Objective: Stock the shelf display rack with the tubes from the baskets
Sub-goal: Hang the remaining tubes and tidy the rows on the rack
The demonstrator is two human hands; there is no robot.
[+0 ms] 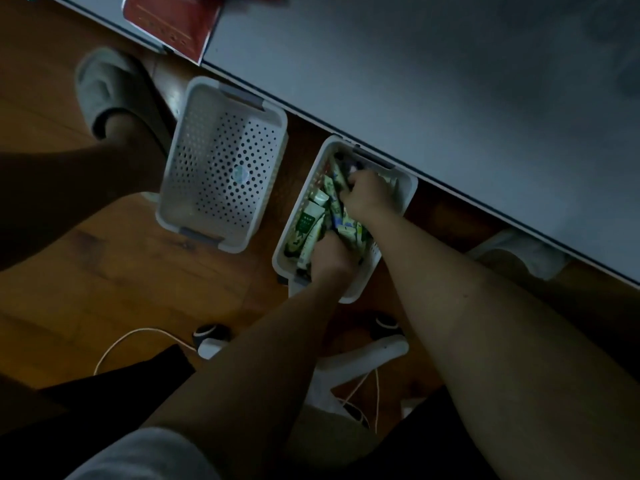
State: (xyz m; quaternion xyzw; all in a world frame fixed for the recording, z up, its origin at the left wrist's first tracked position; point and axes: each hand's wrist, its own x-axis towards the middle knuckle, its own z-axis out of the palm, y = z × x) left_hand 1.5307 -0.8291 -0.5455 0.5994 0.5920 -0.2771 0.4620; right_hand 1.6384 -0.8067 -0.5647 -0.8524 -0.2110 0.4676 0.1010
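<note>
Looking down in dim light at a wooden floor beside a grey desk (433,81). Two white perforated baskets sitting on the floor along the desk edge: the empty basket (221,164) to the left, the full basket (405,199) to the right, packed with green and white tubes (310,221).

Both hands reaching into the full basket. Left hand (330,259) digging in at the near end, fingers curled among the tubes. Right hand (369,195) pressing in at the far end, fingers likewise curled down into the pile. Seemingly gathering a bundle between the two hands.

Likely risks: grabbing too many at once and spilling tubes onto the floor on the lift; knocking knuckles or the load against the overhanging desk edge just above the basket's far end; dragging the light basket along with the bundle.

Hard to make out: fingertips buried in the pile, so exact grip and number of tubes held not visible. Tube labels blurred. Shelf display rack not in view. A red packet (173,22) on the desk cut off by the top edge. A white cable (138,337) and chair base (363,355) lying in shadow below the arms.
</note>
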